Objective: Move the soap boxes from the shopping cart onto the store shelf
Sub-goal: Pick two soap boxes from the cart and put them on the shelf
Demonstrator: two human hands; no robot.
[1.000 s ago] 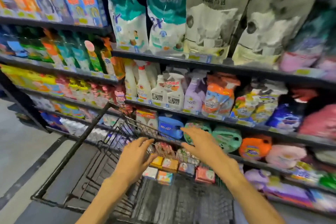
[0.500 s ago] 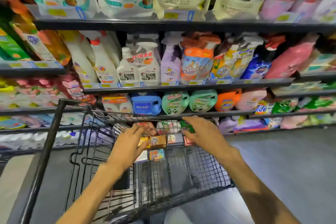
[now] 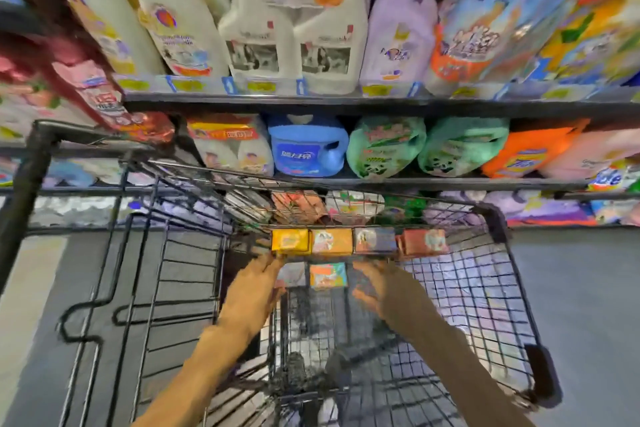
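Observation:
Several small soap boxes lie in a row at the far end of the black wire shopping cart (image 3: pixel 491 291): a yellow box (image 3: pixel 290 241), an orange one (image 3: pixel 331 242), a dark one (image 3: pixel 374 241) and a red one (image 3: pixel 424 242). A teal and orange box (image 3: pixel 327 275) lies just in front of the row, with a pale box (image 3: pixel 291 274) to its left. My left hand (image 3: pixel 254 291) reaches in with fingertips at the yellow box's near edge. My right hand (image 3: pixel 379 288) hovers with loose fingers right of the teal box. Both are blurred and hold nothing.
Store shelves (image 3: pixel 346 102) rise right behind the cart, packed with spray bottles, refill pouches and detergent jugs (image 3: pixel 308 146). A lower shelf (image 3: pixel 433 184) runs just above the cart's far rim. A second black cart frame (image 3: pixel 31 184) stands to the left. Grey floor (image 3: pixel 581 288) lies to the right.
The view has moved closer to the shelves and down over the cart. Both hands have drawn back from the cart's far rim to just in front of the row of boxes.

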